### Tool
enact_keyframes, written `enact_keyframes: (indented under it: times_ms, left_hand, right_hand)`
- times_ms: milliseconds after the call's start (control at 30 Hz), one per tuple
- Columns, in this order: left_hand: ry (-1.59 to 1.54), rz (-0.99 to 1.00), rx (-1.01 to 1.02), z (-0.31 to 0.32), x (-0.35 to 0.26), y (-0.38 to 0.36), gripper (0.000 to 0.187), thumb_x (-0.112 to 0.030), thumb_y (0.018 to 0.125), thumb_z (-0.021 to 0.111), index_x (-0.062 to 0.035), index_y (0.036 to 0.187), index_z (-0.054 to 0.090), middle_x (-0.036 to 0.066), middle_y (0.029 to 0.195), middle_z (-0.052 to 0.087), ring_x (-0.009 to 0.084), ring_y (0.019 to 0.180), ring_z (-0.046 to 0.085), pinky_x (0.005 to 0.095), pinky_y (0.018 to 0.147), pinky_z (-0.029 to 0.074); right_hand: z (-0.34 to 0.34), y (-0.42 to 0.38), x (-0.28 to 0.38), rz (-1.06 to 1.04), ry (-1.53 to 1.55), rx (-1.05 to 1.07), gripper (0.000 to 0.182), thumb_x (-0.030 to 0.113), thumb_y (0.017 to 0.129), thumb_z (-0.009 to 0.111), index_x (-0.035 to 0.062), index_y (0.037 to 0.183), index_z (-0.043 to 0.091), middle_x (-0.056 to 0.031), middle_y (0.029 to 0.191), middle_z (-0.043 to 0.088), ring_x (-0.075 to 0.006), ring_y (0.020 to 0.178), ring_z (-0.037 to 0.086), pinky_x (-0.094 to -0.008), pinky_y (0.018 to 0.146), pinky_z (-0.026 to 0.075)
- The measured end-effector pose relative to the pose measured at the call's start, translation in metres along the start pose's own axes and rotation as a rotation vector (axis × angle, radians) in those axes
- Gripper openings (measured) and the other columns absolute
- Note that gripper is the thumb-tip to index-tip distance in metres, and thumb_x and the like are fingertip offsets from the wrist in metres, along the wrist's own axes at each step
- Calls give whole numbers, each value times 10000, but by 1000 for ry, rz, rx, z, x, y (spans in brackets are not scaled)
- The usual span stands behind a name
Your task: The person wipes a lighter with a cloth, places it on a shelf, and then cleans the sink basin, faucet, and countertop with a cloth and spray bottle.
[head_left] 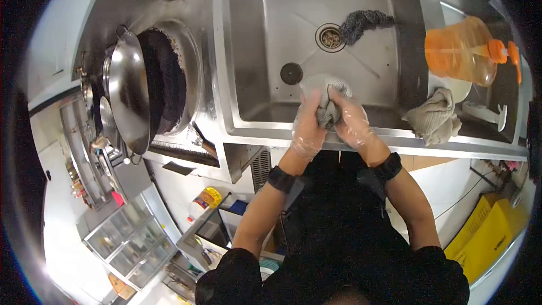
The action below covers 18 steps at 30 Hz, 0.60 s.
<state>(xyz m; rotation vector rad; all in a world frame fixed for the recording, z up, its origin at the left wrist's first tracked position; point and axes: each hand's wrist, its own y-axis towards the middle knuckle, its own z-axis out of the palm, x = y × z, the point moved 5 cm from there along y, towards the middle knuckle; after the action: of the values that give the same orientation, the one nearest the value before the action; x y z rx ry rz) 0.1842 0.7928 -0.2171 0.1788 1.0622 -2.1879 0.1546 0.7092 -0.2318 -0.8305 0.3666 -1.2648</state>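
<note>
Both hands wear clear plastic gloves and are held over the near edge of a steel sink [316, 0]. My left hand [309, 121] is closed around one side of a bunched grey ribbed cloth [328, 114]. On the cloth's other side, my right hand [352, 121] grips it with the thumb on top. Beyond the hands, a dark round stopper [291, 73] lies on the sink floor. A dark grey mesh scrubber [367, 24] rests beside the drain [330, 38], which has bits of debris in it.
Right of the sink stand an orange pump bottle [460, 51], a crumpled beige cloth [435, 117] and a white spray-nozzle piece [486, 114]. At left, a wok [129, 90] leans by a blackened burner area [164, 79]. A yellow-capped oil bottle [204, 203] sits lower left.
</note>
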Motion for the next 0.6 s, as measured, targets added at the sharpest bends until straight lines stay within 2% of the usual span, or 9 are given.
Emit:
enact_keyframes:
  times_ms: [33,133,200,333,400,433,467,533,600]
  left_hand:
    - [13,-12,2,-13,5,6,328,-186,964,553,-51,1253,476,92,1210,545,198,1110,544,337,931,456]
    - [909,288,38,-28,-5,9,416,-343,989,484,-60,1294,495,83,1283,543,222,1185,527,383,1005,421]
    - [1479,555,230,2,-28,-4,427,-199,925,588,-28,1303,485,113,1314,523,246,1211,511,370,1043,392]
    - [1346,600,402,4,-34,0,446,80,855,583,-2,1273,453,134,1255,498,240,1175,504,356,1002,426]
    - [-26,-213,138,-11,-13,20,413,30,882,582,-18,1273,457,109,1249,506,226,1187,498,344,1013,425]
    - [673,119,458,-13,-21,21,408,-31,901,590,-33,1281,442,92,1238,515,211,1185,497,344,1010,427]
    - [1271,645,550,-19,-30,17,410,-93,919,599,-48,1288,427,75,1227,524,197,1184,496,344,1006,428]
    - [360,-134,131,-18,-21,39,559,-196,899,645,-59,1361,363,91,1267,514,207,1208,486,353,1019,414]
    - [691,-35,23,-15,-43,48,581,-290,876,672,-44,1348,440,107,1246,562,225,1130,558,357,975,457]
  right_hand:
    - [-3,6,-6,-7,16,-4,264,222,923,639,36,1105,595,-55,1021,654,-175,930,631,-336,849,510]
    - [-22,15,-8,-249,-197,-284,378,270,890,672,1,1144,591,-96,1069,644,-209,966,612,-341,849,498]
    - [-22,17,-9,-291,-163,-253,478,305,865,696,-14,1193,561,-111,1095,632,-228,985,597,-336,866,481]
    - [-19,17,-21,-319,-136,-226,553,355,846,693,-26,1216,540,-121,1095,633,-242,986,594,-365,883,469]
    - [-48,47,-38,-481,-400,-298,541,381,852,666,-22,1193,548,-158,1080,645,-290,978,610,-401,876,468]
    - [-52,53,-43,-531,-482,-317,537,389,853,657,-20,1186,551,-171,1075,649,-306,976,615,-413,873,468]
    - [-37,36,-26,-663,-889,-364,519,397,860,636,-10,1172,556,-202,1080,642,-346,996,608,-433,874,462]
    - [-6,5,0,-609,-1135,-440,455,391,877,598,39,1163,564,-259,1083,621,-431,1014,587,-466,856,466]
    - [-8,3,8,-761,-1170,-450,446,390,878,596,58,1173,562,-248,1059,629,-428,983,598,-465,834,473]
